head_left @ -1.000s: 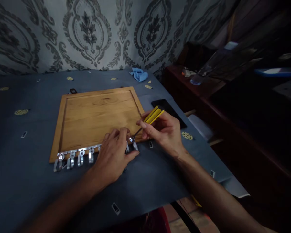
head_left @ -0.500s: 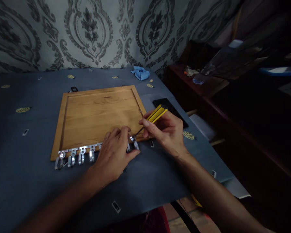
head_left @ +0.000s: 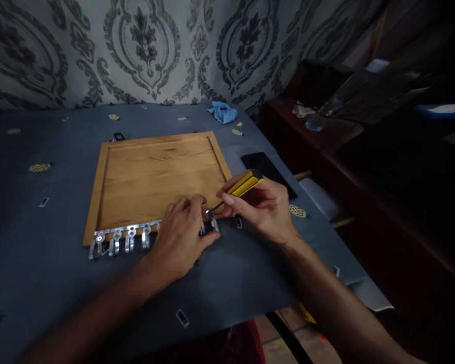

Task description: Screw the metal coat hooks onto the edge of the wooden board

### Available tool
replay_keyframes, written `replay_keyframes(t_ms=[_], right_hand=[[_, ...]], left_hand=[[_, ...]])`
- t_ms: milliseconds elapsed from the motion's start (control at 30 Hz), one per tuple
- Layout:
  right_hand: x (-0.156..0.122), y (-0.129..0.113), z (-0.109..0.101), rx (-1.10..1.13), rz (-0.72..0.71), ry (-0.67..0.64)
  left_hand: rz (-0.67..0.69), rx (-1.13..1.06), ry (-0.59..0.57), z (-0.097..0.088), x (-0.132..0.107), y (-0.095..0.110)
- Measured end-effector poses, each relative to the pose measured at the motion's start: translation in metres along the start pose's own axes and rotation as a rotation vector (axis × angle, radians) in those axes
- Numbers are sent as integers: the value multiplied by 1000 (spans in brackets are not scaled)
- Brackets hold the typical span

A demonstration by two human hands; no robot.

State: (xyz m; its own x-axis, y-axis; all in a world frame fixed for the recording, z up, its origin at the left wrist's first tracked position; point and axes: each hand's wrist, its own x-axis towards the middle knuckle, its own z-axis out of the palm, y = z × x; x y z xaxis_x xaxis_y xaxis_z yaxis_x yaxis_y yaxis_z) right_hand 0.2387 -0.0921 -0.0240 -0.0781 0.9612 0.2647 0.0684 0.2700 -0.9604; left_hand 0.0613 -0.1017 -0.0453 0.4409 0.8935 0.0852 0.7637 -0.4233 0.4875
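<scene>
A square wooden board (head_left: 155, 174) lies flat on the blue cloth-covered table (head_left: 41, 283). A metal hook rail (head_left: 125, 237) runs along the board's near edge. My left hand (head_left: 180, 240) rests palm down on the rail's right part, fingers pressed on it. My right hand (head_left: 261, 205) is closed round a yellow-and-black screwdriver (head_left: 244, 183), whose tip meets the rail's right end by my left fingertips.
A black phone (head_left: 267, 169) lies right of the board, a crumpled blue cloth (head_left: 222, 111) at the table's far edge. Patterned wallpaper stands behind. A dark wooden cabinet (head_left: 345, 151) with clutter and a plastic bottle stands at the right. The table's edge runs close to me.
The screwdriver's handle has dipped lower and turned in my right hand. My left hand stays on the rail. The view has shifted slightly.
</scene>
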Motion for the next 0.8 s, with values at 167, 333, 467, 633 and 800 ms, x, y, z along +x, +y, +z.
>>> replay_keyframes(t_ms=[167,333,467,633,800], right_hand=[[0,-1,-4,-20,35,-35],[0,6,-6,-121,-54,-2],[-1,8,-7,-207,-90,27],[-2,10,-6,-291,-128,56],[-2,13,-2,-270,-146,132]], left_hand=[[9,-6,13,0,0,0],[15,-12,5,0,-1,0],[8,-9,4,0,-1,0],[1,-2,11,0,-1,0],[11,-7,13,-1,-1,0]])
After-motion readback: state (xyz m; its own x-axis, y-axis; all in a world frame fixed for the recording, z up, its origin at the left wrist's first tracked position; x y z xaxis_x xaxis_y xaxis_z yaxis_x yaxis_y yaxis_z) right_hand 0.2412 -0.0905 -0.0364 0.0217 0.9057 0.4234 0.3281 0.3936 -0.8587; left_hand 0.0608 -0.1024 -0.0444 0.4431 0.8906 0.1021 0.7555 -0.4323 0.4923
